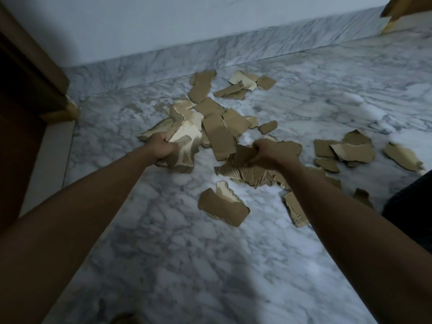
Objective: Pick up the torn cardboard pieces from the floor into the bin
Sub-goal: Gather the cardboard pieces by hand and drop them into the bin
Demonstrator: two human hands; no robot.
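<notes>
Several torn brown cardboard pieces lie scattered over the marble floor. My left hand is clenched on a bunch of pale and brown cardboard pieces at the left of the pile. My right hand grips a wad of corrugated cardboard pieces to the right. More loose scraps lie nearer me and off to the right. No bin is in view.
A dark wooden door frame stands at the left. The wall and marble skirting run behind the pile. A dark cloth shape sits at the right edge. A brown torn object shows at the top right corner.
</notes>
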